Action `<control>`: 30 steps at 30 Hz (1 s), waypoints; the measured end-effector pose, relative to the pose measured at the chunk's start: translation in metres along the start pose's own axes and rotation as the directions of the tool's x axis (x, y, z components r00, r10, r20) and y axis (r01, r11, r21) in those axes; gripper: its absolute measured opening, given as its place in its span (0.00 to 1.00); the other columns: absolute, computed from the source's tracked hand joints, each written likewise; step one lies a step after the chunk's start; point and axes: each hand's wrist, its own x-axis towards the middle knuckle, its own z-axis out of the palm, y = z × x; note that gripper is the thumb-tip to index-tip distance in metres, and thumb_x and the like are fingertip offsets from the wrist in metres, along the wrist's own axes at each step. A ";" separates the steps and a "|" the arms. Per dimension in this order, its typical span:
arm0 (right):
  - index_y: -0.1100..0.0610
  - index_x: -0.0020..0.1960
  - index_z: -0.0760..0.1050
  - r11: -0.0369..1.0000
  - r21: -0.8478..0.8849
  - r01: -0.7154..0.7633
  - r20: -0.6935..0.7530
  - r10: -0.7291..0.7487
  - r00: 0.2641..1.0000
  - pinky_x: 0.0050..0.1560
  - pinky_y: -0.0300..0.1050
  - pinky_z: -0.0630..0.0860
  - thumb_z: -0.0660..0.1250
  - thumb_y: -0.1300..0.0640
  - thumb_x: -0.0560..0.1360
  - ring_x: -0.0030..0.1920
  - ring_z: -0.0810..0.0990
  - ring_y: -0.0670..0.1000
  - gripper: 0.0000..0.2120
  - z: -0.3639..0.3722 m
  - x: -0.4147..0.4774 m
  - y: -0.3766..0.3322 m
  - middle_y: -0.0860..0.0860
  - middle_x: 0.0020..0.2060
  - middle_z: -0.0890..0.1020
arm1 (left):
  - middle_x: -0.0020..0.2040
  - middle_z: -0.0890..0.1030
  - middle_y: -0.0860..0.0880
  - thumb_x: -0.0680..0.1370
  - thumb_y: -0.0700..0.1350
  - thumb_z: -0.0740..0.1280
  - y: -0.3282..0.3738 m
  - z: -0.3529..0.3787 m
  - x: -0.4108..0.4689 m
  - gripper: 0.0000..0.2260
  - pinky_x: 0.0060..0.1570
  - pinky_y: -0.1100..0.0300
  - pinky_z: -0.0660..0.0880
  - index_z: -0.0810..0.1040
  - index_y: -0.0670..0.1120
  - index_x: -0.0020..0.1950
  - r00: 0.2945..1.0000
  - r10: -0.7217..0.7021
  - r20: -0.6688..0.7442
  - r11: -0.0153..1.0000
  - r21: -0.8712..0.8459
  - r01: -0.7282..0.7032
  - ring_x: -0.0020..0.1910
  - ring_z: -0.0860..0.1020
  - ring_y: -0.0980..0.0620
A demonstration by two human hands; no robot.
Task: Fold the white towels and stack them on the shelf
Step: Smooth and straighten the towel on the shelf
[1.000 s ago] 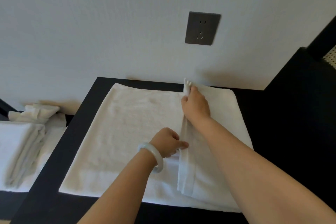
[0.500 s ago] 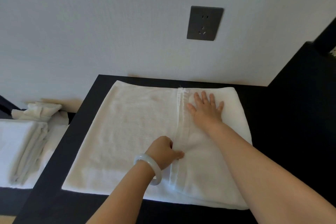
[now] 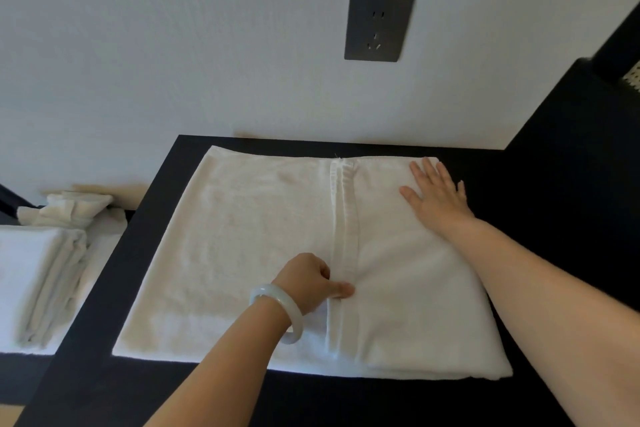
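Large white terry towel [image 3: 249, 246] lies flat on the black tabletop [image 3: 104, 374] and covers most of it. Its far edge runs close to the tabletop's back edge, and its near edge stops short of the front.

The towel's right part is folded in over the rest. The hemmed edge [image 3: 344, 236] of this flap runs front to back roughly along the tabletop's middle line.

Left hand [image 3: 308, 282] is toward the tabletop's front. Its fingers are curled and the thumb lies on the hem, pinching it. A pale, glassy round bangle [image 3: 280, 308] sits on that wrist.

Right hand [image 3: 436, 194] is at the tabletop's back right. The palm is down on the folded flap near the towel's far corner, fingers straight and slightly spread, gripping nothing.

Left of the tabletop and lower, a stack of folded white towels [image 3: 38, 277] has crumpled white cloth behind it. What the stack rests on cannot be made out.

Above the tabletop's back edge, a dark grey square wall socket [image 3: 379, 26] is set in the pale wall [image 3: 173, 45].
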 end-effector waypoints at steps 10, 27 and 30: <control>0.52 0.81 0.45 0.999 0.032 0.009 -0.119 -0.005 0.993 0.76 0.55 0.36 0.40 0.36 0.79 0.80 0.40 0.48 0.35 0.016 -0.130 -0.001 0.49 0.81 0.45 | 0.31 0.75 0.48 0.70 0.56 0.75 -0.001 0.005 -0.004 0.17 0.35 0.58 0.75 0.74 0.45 0.35 0.998 0.001 -0.057 1.000 -0.023 -0.002 0.29 0.72 0.50; 0.43 0.75 0.29 0.997 -0.010 -0.080 -0.202 0.076 0.976 0.77 0.57 0.39 0.32 0.35 0.77 0.76 0.30 0.47 0.30 0.058 -0.191 -0.006 0.45 0.77 0.32 | 0.36 0.84 0.50 0.73 0.48 0.74 -0.010 0.023 -0.060 0.12 0.39 0.66 0.72 0.73 0.47 0.50 1.000 0.011 0.006 0.994 0.113 -0.012 0.39 0.81 0.58; 0.44 0.76 0.28 0.997 -0.019 -0.076 -0.189 0.071 0.980 0.77 0.57 0.39 0.32 0.35 0.77 0.77 0.31 0.48 0.31 0.057 -0.193 -0.007 0.45 0.77 0.32 | 0.42 0.78 0.52 0.74 0.48 0.72 -0.003 0.028 -0.071 0.16 0.32 0.69 0.68 0.67 0.47 0.50 0.995 0.060 -0.081 0.956 0.293 -0.033 0.39 0.77 0.57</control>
